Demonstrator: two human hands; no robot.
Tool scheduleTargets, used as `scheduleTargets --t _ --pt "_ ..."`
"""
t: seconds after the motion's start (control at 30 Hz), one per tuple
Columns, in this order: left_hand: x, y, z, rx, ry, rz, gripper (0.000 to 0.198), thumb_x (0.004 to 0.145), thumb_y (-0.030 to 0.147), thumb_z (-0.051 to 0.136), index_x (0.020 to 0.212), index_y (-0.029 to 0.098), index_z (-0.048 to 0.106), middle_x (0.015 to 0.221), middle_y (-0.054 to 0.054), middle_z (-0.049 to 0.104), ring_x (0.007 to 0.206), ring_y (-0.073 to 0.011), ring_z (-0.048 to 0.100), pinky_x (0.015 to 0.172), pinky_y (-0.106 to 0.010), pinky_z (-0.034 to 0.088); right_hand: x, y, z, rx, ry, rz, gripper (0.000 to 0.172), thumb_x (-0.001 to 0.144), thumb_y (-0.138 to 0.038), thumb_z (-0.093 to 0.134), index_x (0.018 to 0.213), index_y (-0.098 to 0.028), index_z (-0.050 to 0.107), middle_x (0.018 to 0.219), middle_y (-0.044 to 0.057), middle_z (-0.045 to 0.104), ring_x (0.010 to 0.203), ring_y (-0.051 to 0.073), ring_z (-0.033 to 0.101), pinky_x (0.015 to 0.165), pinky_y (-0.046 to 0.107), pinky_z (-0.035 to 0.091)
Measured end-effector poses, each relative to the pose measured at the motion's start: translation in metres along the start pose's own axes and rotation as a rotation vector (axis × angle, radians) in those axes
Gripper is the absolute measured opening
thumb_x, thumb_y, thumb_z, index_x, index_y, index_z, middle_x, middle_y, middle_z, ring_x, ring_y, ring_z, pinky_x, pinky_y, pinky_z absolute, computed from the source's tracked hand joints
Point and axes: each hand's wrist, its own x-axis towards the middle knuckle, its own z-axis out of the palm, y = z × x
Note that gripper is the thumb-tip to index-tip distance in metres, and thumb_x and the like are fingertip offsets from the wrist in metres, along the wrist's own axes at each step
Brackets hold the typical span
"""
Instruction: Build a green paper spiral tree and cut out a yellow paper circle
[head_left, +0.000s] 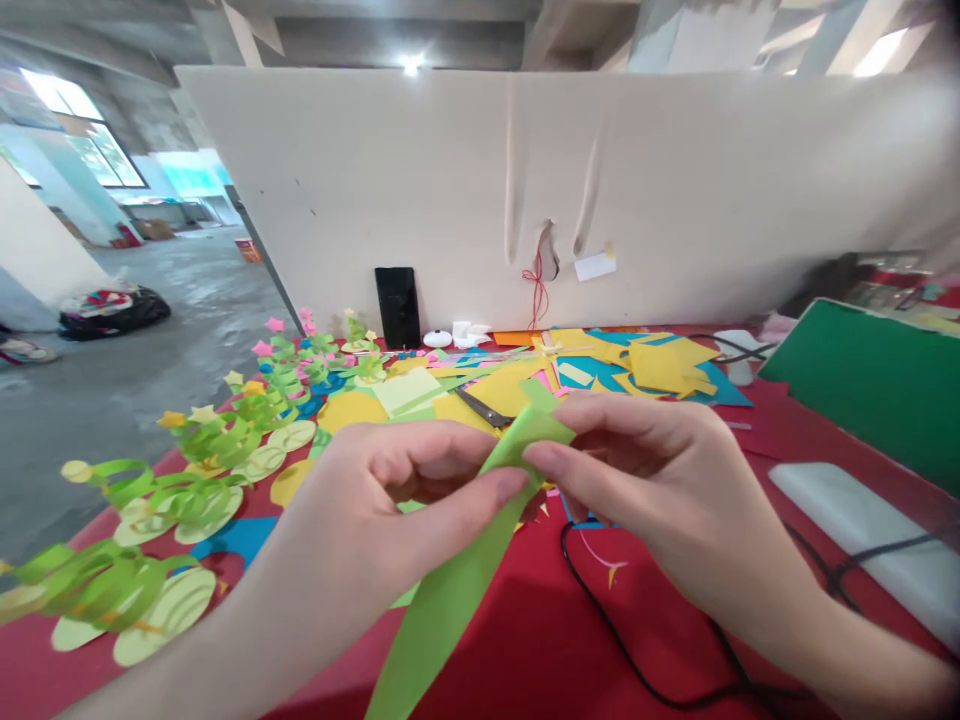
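Observation:
A long green paper strip point(457, 590) slants up from the bottom edge, its upper end bent over in a fold. My left hand point(420, 500) pinches the strip between thumb and fingers just below that fold. At the folded end, my right hand point(637, 470) grips the paper with thumb and forefinger. Behind my hands lie scissors point(484, 408) with dark blades, partly hidden, on yellow paper point(506, 390). A pale green paper piece point(409, 392) rests beside them.
Curled green paper decorations point(112, 590) line the left table edge. A phone point(397, 305) leans against the white partition point(420, 180). Yellow scraps point(667, 365) lie at the back right. A black cable point(622, 640) crosses the red tabletop near a white block point(862, 540) and a green board point(870, 385).

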Motion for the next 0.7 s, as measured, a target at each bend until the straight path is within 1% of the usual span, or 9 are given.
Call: scheduleTargets --t 0.1,0.27,0.4,0.47,0.57,0.7 --pt "-0.0026 0.0008 0.0009 -0.055 0.039 0.023 0.018 0.075 0.015 0.062 0.073 0.031 0.071 0.067 0.013 0.069 0.059 -0.0025 0.062 0.051 0.000 0.044 -0.0011 -0.0009 0.0007 -0.044 0.000 -0.006 0.008 0.075 -0.024 0.064 0.068 -0.019 0.065 0.063 -0.003 0.066 0.057 0.008 0.059 0.047 0.013 0.044" --pt "-0.0016 -0.0008 0.0012 -0.087 0.042 0.019 0.017 0.075 0.015 0.062 0.071 0.030 0.071 0.066 0.012 0.069 0.061 -0.0031 0.063 0.052 0.000 0.045 -0.0051 -0.0037 -0.0013 -0.060 0.001 -0.018 0.010 0.074 -0.022 0.065 0.065 -0.020 0.064 0.065 -0.004 0.066 0.054 0.005 0.056 0.043 0.011 0.040" --pt "-0.0008 -0.0006 0.0008 -0.085 0.034 0.009 0.016 0.074 0.016 0.062 0.071 0.029 0.071 0.065 0.010 0.070 0.059 -0.0045 0.063 0.051 -0.002 0.046 -0.0079 -0.0061 -0.0013 -0.045 -0.004 -0.023 0.008 0.075 -0.023 0.064 0.068 -0.021 0.066 0.063 -0.004 0.065 0.052 0.005 0.055 0.042 0.010 0.039" --pt "-0.0012 0.0003 0.0003 -0.085 0.034 0.011 0.016 0.073 0.016 0.063 0.070 0.029 0.071 0.064 0.010 0.070 0.056 -0.0039 0.062 0.048 -0.001 0.045 -0.0075 -0.0066 -0.0011 -0.038 -0.009 -0.008 0.006 0.075 -0.023 0.064 0.070 -0.021 0.067 0.063 -0.004 0.065 0.051 0.005 0.054 0.042 0.011 0.039" --pt "-0.0016 0.0023 -0.0001 -0.071 0.037 0.001 0.017 0.073 0.015 0.063 0.067 0.029 0.071 0.061 0.012 0.068 0.050 -0.0024 0.059 0.044 0.000 0.042 -0.0054 -0.0064 -0.0014 -0.024 -0.024 0.036 0.007 0.074 -0.021 0.065 0.066 -0.020 0.066 0.065 -0.004 0.065 0.050 0.005 0.052 0.042 0.012 0.039" --pt "-0.0013 0.0043 0.0003 -0.051 0.034 -0.046 0.016 0.073 0.017 0.065 0.066 0.030 0.071 0.062 0.012 0.068 0.052 -0.0044 0.059 0.045 -0.003 0.043 -0.0034 -0.0055 -0.0026 -0.008 -0.041 0.073 0.008 0.074 -0.022 0.065 0.066 -0.020 0.066 0.062 -0.003 0.061 0.049 0.005 0.048 0.041 0.013 0.037"
